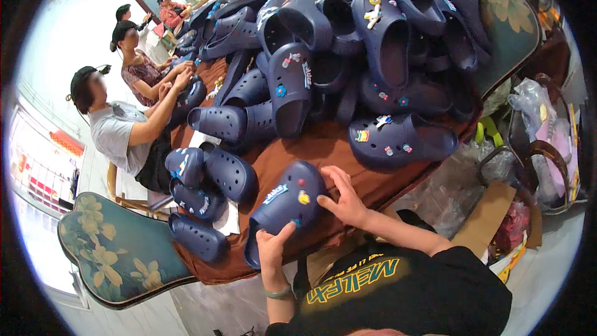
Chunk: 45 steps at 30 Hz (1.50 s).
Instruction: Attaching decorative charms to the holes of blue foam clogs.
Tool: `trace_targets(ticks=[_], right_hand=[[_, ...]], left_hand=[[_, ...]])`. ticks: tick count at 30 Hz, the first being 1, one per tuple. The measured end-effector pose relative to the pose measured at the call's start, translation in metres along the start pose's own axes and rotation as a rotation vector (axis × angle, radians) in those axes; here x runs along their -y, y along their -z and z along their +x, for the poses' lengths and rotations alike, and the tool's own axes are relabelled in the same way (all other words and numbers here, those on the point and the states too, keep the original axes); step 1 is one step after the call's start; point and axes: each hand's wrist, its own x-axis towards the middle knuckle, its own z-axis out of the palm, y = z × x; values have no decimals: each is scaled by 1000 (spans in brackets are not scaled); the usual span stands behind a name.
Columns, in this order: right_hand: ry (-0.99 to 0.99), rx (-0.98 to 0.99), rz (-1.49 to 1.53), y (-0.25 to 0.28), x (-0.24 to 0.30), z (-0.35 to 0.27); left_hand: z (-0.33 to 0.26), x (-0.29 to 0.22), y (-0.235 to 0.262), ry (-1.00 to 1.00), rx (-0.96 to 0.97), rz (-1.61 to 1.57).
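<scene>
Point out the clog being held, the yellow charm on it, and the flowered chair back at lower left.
Held navy clog (283, 208): head view, on its upper.
Yellow charm (303, 197): head view, its centre.
Flowered chair back (115, 255): head view, on the padded panel.

Both forearms are raised from the near edge; the left hand (273, 246) is cupped, the right hand (345, 202) spread flat.

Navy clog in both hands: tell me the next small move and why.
Probably press the yellow charm down with the right hand, whose fingers lie on the navy clog beside it. The left hand already grips the clog's lower edge, bracing it on the brown table.
</scene>
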Motion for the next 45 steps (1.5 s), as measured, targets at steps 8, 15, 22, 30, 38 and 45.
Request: trace_targets(ticks=[8, 15, 22, 30, 38, 45], right_hand=[[137, 371, 12, 19, 14, -39], [43, 124, 310, 64, 25, -28], [360, -231, -127, 153, 92, 98], [188, -351, -126, 214, 94, 313], [-63, -583, -822, 204, 80, 342], [89, -554, -705, 226, 64, 345]], left_hand=[[-7, -24, -80, -117, 113, -376], [-9, -36, -102, -466, 644, 69], [-1, -18, -82, -425, 420, 114], [23, 56, -68, -230, 215, 72], [20, 73, -61, -169, 211, 44], [20, 84, -63, -243, 189, 123]])
